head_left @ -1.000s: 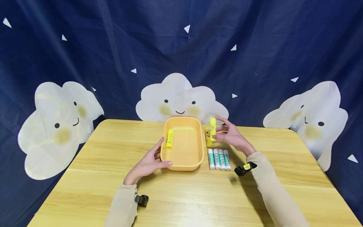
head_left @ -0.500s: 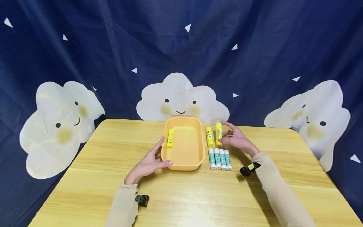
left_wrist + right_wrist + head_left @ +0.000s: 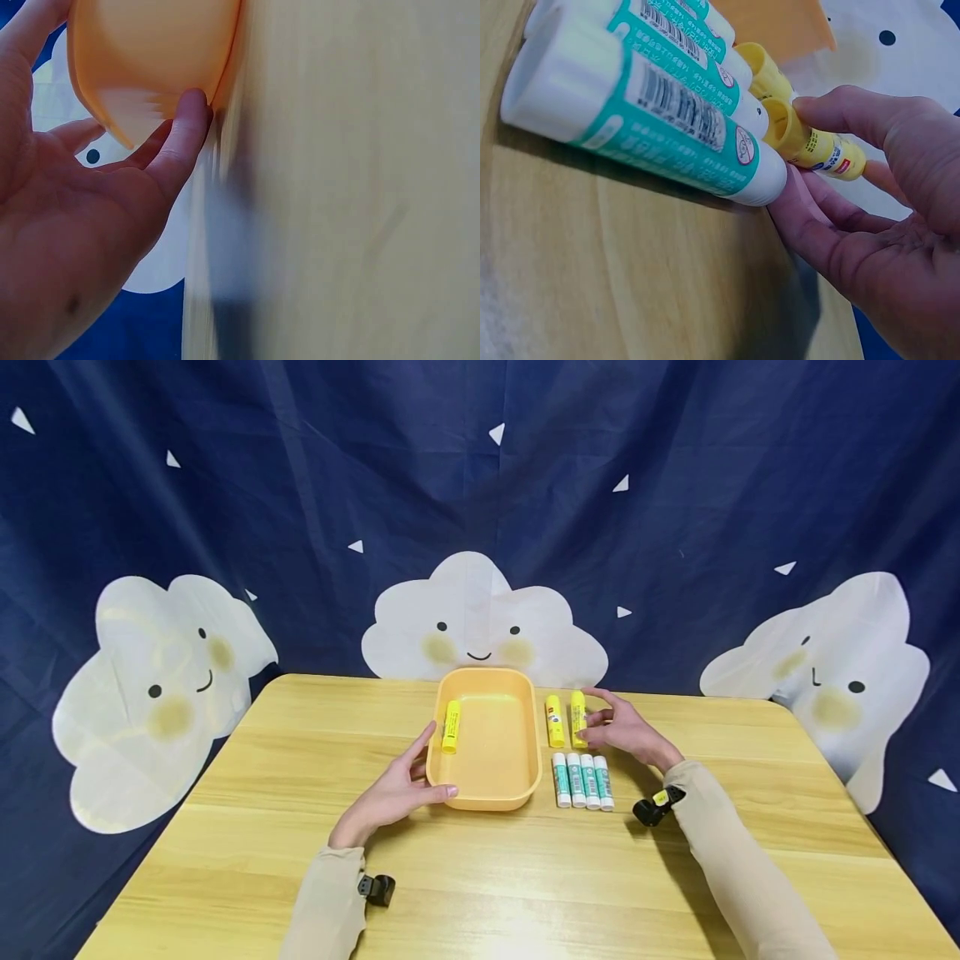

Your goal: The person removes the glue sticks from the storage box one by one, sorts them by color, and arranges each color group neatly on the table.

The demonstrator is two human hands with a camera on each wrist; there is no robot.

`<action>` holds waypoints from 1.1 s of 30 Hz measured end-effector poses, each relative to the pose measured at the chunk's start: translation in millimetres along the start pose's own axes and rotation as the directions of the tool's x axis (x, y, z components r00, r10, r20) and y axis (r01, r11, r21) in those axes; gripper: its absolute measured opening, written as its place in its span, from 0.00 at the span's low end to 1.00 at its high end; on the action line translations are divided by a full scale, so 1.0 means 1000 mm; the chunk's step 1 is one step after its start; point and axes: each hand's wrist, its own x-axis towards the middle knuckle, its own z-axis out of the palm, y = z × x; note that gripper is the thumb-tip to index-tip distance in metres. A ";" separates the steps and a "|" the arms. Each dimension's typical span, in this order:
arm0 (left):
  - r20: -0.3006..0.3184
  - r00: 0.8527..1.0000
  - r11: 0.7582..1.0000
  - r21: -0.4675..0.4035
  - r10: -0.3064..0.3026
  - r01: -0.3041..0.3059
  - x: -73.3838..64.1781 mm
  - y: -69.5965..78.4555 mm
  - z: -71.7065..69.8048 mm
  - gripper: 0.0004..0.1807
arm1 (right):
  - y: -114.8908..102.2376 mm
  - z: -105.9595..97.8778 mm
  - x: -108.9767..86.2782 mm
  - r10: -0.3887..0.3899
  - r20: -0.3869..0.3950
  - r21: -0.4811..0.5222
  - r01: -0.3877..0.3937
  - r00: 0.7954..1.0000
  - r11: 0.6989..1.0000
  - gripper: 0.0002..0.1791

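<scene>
An orange-yellow plastic tray [image 3: 495,760] stands mid-table with one yellow glue stick [image 3: 451,727] lying inside along its left wall. My left hand [image 3: 393,789] holds the tray at its near left corner, thumb at the front rim and fingers along the side. To the right of the tray, my right hand [image 3: 628,731] pinches a second yellow glue stick [image 3: 578,717] between thumb and fingers, low at the table. A third yellow glue stick [image 3: 555,722] lies parallel just left of it. In the right wrist view the pinched glue stick [image 3: 821,150] shows its printed label, partly behind the thumb.
Several white-and-teal glue sticks [image 3: 583,782] lie side by side in a row in front of the yellow pair, close to my right hand. A dark blue curtain [image 3: 480,485] with smiling clouds hangs behind the wooden table's [image 3: 480,877] far edge.
My right hand has carried its yellow glue stick rightward and down from above the other yellow one to the table beside it. The left hand stays on the tray.
</scene>
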 end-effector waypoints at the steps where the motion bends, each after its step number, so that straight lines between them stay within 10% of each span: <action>1: 0.000 1.000 1.000 0.000 0.001 -0.001 0.000 0.000 0.000 0.63 | -0.001 0.000 0.000 0.004 0.003 0.001 -0.004 1.000 1.000 0.51; 33: -0.003 1.000 1.000 -0.013 0.006 -0.006 -0.002 0.001 0.000 0.63 | -0.004 0.004 0.008 0.065 0.047 -0.034 -0.064 0.997 0.997 0.44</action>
